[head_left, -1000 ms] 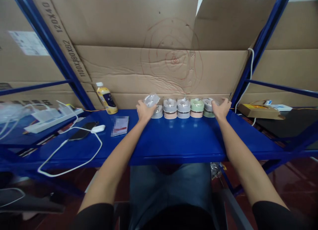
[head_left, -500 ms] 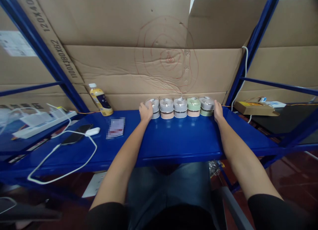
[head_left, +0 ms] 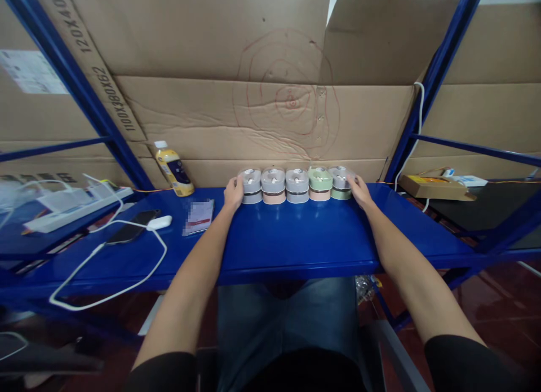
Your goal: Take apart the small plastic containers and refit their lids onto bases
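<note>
A row of several small round cases with clear lids, stacked two high, stands at the back of the blue shelf (head_left: 296, 239). Grey cases (head_left: 296, 181) sit on top except for one green case (head_left: 320, 179); below are grey, peach and green ones. My left hand (head_left: 234, 193) grips the left end stack (head_left: 252, 181), with its fingers partly hidden. At the other end my right hand (head_left: 359, 191) is closed around the side of a grey case over a green case (head_left: 340, 193). Neighbouring stacks touch or nearly touch.
To the left stand a yellow drink bottle (head_left: 174, 169), a partly blurred packet (head_left: 198, 216), a dark phone (head_left: 133, 227) with a white cable, and a power strip (head_left: 80, 211). An open cardboard box (head_left: 435, 187) lies at right. Cardboard (head_left: 203, 115) walls the back.
Both hands and the whole row of cases have slid left along the shelf, closer to the bottle. The camera view has shifted slightly.
</note>
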